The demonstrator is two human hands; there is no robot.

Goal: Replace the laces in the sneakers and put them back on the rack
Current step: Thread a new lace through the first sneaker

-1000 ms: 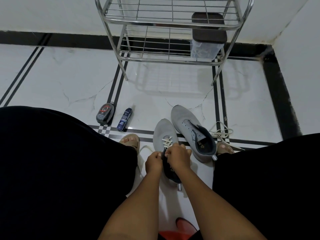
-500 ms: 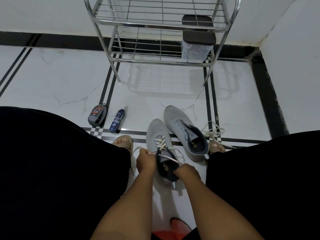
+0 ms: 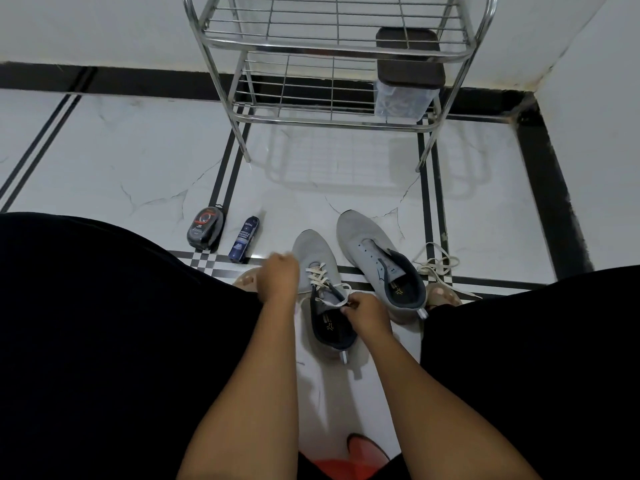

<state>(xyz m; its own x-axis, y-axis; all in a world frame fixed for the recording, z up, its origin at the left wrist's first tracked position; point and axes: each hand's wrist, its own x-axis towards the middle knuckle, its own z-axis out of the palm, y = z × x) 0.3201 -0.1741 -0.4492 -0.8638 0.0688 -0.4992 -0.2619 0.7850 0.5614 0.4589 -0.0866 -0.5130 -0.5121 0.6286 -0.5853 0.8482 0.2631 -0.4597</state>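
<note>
Illumination is dim and even, with a cool cast. The rack (image 3: 332,57) casts a soft grid shadow on the glossy floor (image 3: 138,161) beneath it. The left hand (image 3: 278,277) is motion-blurred; wide-angle distortion bows lines near the frame edges.

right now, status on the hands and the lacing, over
Left hand pulling a lace end out sideways, right hand pinching the lace at the near sneaker. Far sneaker unlaced, spare lace beside it. Rack path clear.
</note>
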